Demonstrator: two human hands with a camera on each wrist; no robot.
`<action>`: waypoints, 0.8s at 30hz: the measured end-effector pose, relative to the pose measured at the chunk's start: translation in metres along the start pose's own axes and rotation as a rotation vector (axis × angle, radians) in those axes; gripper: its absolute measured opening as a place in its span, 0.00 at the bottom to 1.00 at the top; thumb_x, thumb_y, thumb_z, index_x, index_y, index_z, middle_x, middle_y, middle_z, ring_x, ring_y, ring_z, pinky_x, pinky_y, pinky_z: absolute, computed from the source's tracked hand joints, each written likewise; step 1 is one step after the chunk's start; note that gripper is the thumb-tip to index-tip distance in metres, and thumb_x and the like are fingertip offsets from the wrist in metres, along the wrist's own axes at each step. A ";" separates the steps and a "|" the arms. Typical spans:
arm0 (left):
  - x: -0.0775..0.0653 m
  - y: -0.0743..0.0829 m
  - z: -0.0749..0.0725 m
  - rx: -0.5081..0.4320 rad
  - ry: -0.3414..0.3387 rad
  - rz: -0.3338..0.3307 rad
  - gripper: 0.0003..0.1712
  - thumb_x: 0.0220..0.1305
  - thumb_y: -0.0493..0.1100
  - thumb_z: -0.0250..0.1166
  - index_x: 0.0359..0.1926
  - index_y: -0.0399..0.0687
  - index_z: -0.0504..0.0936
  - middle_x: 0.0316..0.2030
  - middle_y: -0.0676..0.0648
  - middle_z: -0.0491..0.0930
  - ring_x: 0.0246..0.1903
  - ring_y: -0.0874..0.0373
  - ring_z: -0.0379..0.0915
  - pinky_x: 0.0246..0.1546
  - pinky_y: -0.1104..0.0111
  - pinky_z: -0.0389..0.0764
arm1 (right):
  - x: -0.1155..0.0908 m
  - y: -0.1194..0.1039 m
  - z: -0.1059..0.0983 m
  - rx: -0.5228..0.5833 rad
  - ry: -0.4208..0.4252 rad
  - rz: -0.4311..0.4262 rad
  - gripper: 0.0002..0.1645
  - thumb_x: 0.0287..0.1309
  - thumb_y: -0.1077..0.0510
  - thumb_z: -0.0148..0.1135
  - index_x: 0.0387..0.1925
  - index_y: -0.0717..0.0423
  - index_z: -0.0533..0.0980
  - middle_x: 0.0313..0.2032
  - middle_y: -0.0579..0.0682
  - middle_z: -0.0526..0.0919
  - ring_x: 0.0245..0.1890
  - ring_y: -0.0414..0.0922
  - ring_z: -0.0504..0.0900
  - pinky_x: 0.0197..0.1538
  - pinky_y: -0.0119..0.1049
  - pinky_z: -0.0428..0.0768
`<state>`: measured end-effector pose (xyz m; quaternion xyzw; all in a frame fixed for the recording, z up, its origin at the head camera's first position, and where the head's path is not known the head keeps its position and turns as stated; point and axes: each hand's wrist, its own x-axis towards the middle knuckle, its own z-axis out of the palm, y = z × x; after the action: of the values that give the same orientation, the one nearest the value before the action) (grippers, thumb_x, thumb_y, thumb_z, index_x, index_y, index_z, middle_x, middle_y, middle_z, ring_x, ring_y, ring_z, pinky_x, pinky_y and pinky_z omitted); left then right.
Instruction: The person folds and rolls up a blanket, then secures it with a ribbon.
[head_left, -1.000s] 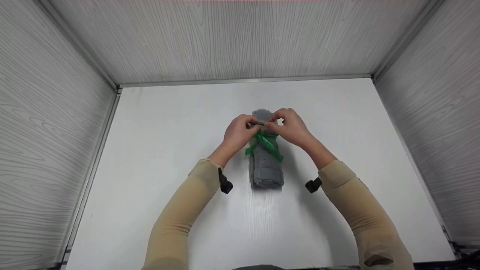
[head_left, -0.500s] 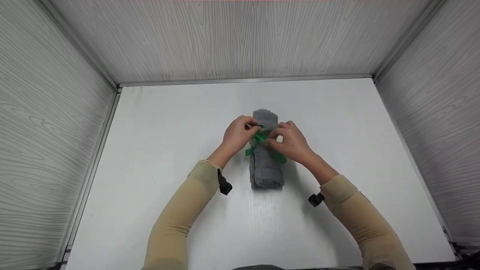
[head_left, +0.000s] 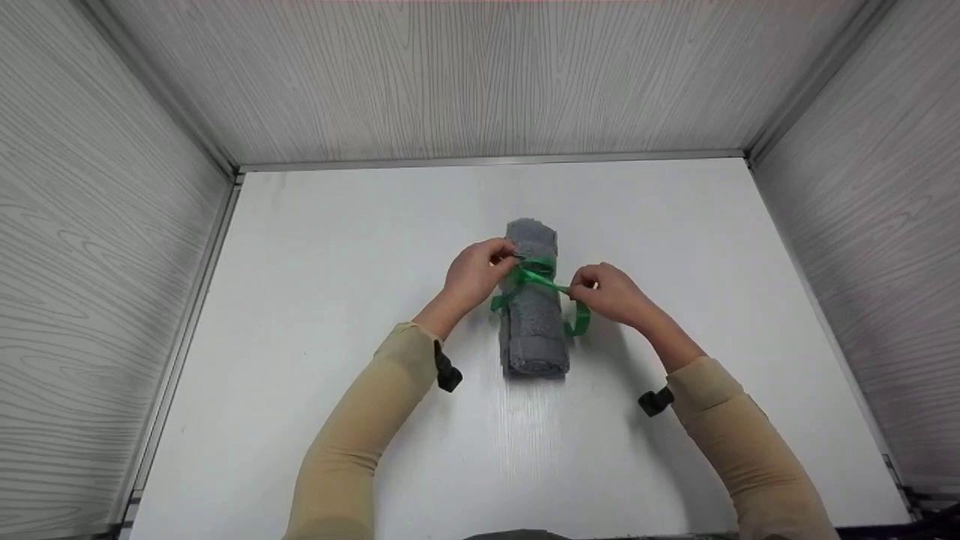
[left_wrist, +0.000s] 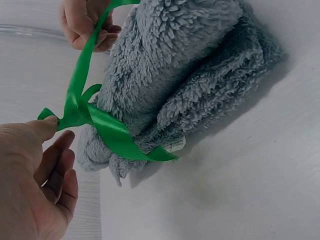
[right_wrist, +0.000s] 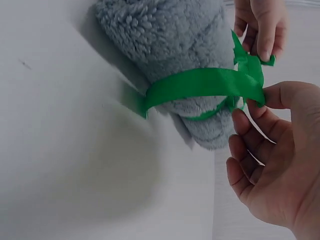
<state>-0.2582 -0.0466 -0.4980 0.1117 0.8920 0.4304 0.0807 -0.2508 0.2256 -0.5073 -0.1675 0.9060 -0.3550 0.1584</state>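
A rolled grey fluffy towel [head_left: 534, 322] lies lengthwise in the middle of the table, with a green ribbon [head_left: 544, 280] around it. My left hand [head_left: 476, 271] is at the roll's left side, and its thumb and finger pinch a piece of the ribbon, plain in the left wrist view at the ribbon [left_wrist: 75, 112]. To the right of the roll, my right hand [head_left: 611, 294] pinches another length of the ribbon [right_wrist: 205, 82] between thumb and forefinger. That length runs taut from the knot area, and its tail hangs down beside the roll.
The white table [head_left: 337, 300] has grey wood-grain panels on the left, the right and at the back [head_left: 487, 82]. A small white label [left_wrist: 175, 145] shows under the towel in the left wrist view.
My right hand has moved from above the roll down and to the right, drawing a length of ribbon out with it. My left hand stays nearly in place.
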 end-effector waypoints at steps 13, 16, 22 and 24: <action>-0.001 -0.001 0.004 -0.033 0.002 -0.075 0.14 0.77 0.49 0.62 0.56 0.51 0.84 0.49 0.52 0.84 0.48 0.59 0.79 0.47 0.63 0.80 | 0.001 0.015 0.000 -0.089 0.063 0.009 0.17 0.71 0.50 0.59 0.46 0.56 0.86 0.45 0.53 0.85 0.49 0.53 0.77 0.49 0.51 0.76; -0.001 -0.001 0.004 -0.048 -0.002 -0.070 0.13 0.76 0.49 0.62 0.55 0.51 0.84 0.48 0.52 0.84 0.47 0.59 0.80 0.46 0.63 0.80 | 0.001 0.011 0.006 -0.085 0.141 -0.066 0.19 0.72 0.48 0.60 0.52 0.57 0.85 0.51 0.53 0.84 0.57 0.55 0.76 0.58 0.55 0.74; 0.000 -0.001 0.004 -0.054 -0.001 -0.067 0.13 0.76 0.48 0.62 0.55 0.50 0.84 0.47 0.52 0.84 0.48 0.59 0.80 0.46 0.63 0.81 | 0.005 -0.001 0.019 -0.135 0.242 -0.242 0.19 0.65 0.44 0.71 0.48 0.52 0.85 0.51 0.51 0.82 0.55 0.53 0.74 0.58 0.53 0.73; 0.000 -0.002 0.004 -0.055 -0.001 -0.068 0.13 0.76 0.48 0.62 0.55 0.50 0.84 0.47 0.52 0.84 0.48 0.59 0.80 0.47 0.63 0.81 | 0.006 -0.004 0.023 -0.170 0.241 -0.281 0.18 0.62 0.46 0.73 0.47 0.53 0.85 0.50 0.52 0.82 0.54 0.53 0.75 0.57 0.52 0.74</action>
<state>-0.2573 -0.0446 -0.5017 0.0794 0.8830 0.4519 0.0988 -0.2460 0.2068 -0.5216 -0.2615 0.9128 -0.3132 -0.0169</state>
